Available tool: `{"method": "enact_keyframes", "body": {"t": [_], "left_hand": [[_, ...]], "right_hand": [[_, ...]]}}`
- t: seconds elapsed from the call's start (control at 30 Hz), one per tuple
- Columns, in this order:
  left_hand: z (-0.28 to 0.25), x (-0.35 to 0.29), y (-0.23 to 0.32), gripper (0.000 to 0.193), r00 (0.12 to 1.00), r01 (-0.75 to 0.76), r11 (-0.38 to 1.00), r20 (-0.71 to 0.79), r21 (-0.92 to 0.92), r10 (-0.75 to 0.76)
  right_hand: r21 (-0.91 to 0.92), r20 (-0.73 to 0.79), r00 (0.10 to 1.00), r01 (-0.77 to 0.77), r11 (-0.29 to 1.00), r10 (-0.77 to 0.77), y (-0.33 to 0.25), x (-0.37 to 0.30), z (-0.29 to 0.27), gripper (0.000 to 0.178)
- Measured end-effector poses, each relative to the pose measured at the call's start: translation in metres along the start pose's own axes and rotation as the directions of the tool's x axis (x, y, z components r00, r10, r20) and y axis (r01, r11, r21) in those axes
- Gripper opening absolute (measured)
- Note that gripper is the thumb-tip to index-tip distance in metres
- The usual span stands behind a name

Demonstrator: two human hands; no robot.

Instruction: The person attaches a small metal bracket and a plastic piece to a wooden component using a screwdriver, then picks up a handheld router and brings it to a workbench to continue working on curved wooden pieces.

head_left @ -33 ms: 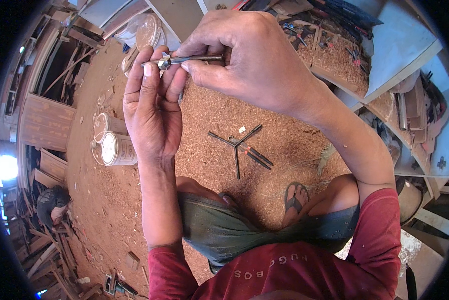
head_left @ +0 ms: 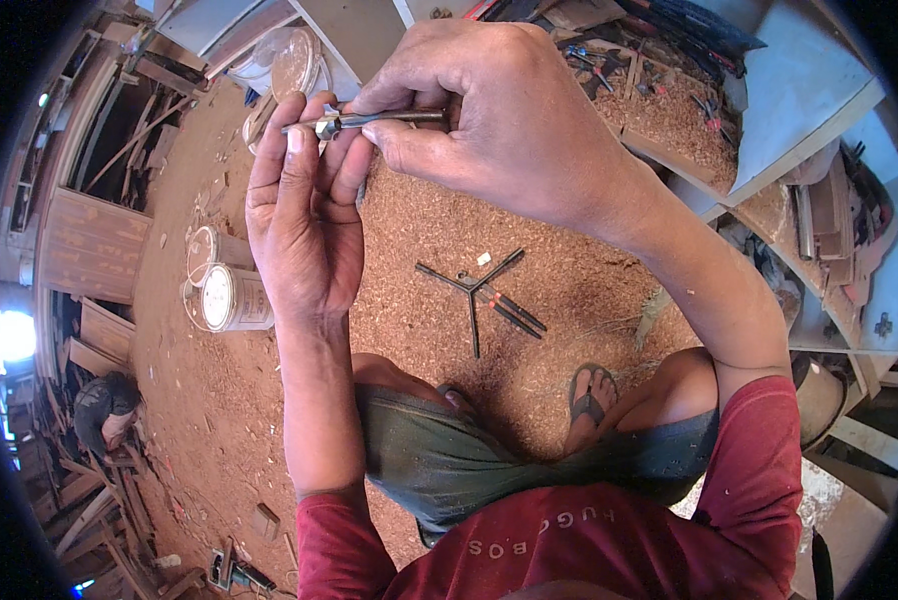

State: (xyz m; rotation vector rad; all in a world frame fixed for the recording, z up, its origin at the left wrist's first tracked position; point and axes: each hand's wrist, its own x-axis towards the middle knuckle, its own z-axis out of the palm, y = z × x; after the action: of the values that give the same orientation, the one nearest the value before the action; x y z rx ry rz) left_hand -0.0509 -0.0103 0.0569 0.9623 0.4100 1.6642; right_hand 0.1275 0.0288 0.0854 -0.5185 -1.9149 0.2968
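Both hands are up high, near the top of the view, and they share one thin metal rod (head_left: 355, 121). The rod lies almost flat, from side to side. It has a fat, shiny lump close to its left end.

The left hand (head_left: 312, 215) is turned with its palm up. Its thumb and fingers hold the rod at the left end, by the lump. The other fingers are softly bent, so this hand is only partly closed. The right hand (head_left: 504, 125) comes over from the other side. Its thumb and pointing finger pinch the rod just right of the lump, and the rest of its fingers curl in.

Below the hands is a floor (head_left: 409, 225) covered with wood bits. A black tool with three arms (head_left: 472, 287) lies there, spread like a letter Y. Pliers (head_left: 517, 313) with orange and black handles lie by it, with one end close to its middle. A small white piece (head_left: 484, 259) is near the top arms. A foot in a dark sandal (head_left: 586, 405) is on the floor, near the green shorts (head_left: 529, 495).

Over on the left stand two white buckets (head_left: 237, 298), one just behind the other. Farther off, another person (head_left: 104, 412) in a dark shirt bends low beside scraps of wood (head_left: 87, 500).
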Motion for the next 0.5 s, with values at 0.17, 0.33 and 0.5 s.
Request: {"method": "enact_keyframes", "body": {"t": [0.17, 0.33, 0.5], "left_hand": [[-0.0037, -0.0006, 0.0014, 0.037, 0.999, 0.011, 0.998, 0.046, 0.057, -0.013], [-0.0067, 0.0013, -0.0013, 0.038, 0.997, 0.019, 0.998, 0.077, 0.065, -0.024], [-0.0097, 0.0013, -0.0003, 0.038, 0.991, 0.027, 0.999, 0.129, 0.018, -0.029]], "right_hand": [[0.008, 0.000, 1.000, -0.012, 1.000, 0.012, -0.0004, 0.0004, 0.0001, 0.020], [0.000, -0.002, 1.000, 0.005, 1.000, -0.005, 0.0011, 0.0001, -0.0013, 0.020], [0.001, 0.016, 1.000, -0.004, 1.000, 0.004, 0.0003, -0.0002, -0.0011, 0.020]]}}
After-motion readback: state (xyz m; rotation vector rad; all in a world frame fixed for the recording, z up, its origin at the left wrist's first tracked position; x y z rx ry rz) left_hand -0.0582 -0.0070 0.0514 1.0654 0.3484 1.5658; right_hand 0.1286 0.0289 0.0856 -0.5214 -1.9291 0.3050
